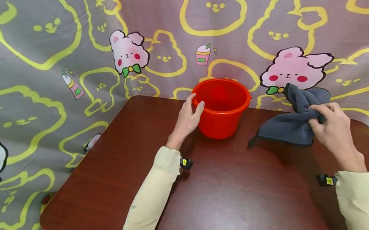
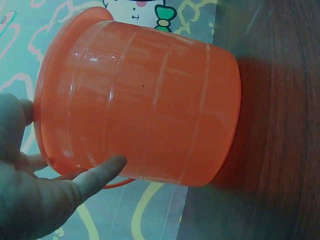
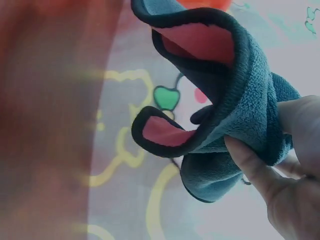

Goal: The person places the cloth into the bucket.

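A red plastic bucket [image 1: 219, 122] stands upright near the back edge of the table. My left hand [image 1: 187, 117] holds it at the left side of its rim, with the thumb [image 2: 107, 172] lying against the outer wall and the other fingers at the rim. To the right of the bucket, my right hand [image 1: 333, 127] pinches a grey cleaning cloth [image 1: 288, 126] between thumb and fingers. The cloth hangs in folds above the table; in the right wrist view its dark edging and pinkish inner face [image 3: 200, 42] show. The bucket's bottom inside is hidden.
The dark reddish-brown wooden table [image 1: 229, 201] has rounded corners. Directly behind it and along its left hangs a grey curtain [image 1: 171, 13] printed with cartoon rabbits and yellow outlines. Small dark devices sit at both wrists.
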Tool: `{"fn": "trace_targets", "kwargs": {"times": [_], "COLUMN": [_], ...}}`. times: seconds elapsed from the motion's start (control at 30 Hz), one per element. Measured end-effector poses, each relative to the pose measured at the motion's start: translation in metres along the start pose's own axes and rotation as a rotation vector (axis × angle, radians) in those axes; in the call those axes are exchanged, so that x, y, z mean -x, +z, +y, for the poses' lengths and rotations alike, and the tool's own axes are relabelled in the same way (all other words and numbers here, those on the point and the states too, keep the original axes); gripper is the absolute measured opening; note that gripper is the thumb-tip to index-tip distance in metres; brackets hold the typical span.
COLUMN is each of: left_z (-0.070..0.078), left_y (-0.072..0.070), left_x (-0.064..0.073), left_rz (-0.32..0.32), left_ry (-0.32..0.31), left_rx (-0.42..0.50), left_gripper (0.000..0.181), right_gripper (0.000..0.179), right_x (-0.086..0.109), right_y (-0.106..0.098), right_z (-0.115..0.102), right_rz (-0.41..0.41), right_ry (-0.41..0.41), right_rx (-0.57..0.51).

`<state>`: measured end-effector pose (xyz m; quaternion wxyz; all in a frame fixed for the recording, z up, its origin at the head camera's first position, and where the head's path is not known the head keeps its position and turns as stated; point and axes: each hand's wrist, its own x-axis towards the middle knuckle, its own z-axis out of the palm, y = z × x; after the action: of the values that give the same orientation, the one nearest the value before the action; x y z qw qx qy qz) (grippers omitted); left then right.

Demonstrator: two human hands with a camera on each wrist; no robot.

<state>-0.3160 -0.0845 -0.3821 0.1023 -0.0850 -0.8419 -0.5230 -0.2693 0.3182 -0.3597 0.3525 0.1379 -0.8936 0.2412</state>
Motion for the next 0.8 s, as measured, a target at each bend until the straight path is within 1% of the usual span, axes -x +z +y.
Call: {"fn": "trace_targets", "kwargs": {"times": [0.13, 0.3, 0.47, 0.6, 0.8], "left_z": [0.001, 0.003, 0.003, 0.003, 0.001], "left_y": [0.0, 0.001, 0.0, 0.0, -0.001], "left_x": [-0.001, -0.001, -0.001, 0.0, 0.0], "left_rz": [-0.001, -0.005, -0.001, 0.002, 0.012], "left_ry": [-0.004, -0.005, -0.005, -0.002, 0.009], "left_rx": [-0.003, -0.01, -0.008, -0.006, -0.008], "left_gripper": [0.063, 0.063, 0.063, 0.063, 0.063], "right_gripper": [0.027, 0.024, 0.021, 0.02, 0.021], "right_x": [-0.011, -0.022, -0.034, -0.042, -0.058], "right_y": [-0.004, -0.009, -0.012, -0.014, -0.018], "right_z": [-0.007, -0.015, -0.024, -0.034, -0.051], "right_rz": [0.081, 0.156, 0.194, 0.216, 0.269], "right_ry": [-0.012, -0.024, -0.03, -0.013, 0.006], "right_rx": [-0.025, -0.046, -0.049, -0.054, -0.059]}}
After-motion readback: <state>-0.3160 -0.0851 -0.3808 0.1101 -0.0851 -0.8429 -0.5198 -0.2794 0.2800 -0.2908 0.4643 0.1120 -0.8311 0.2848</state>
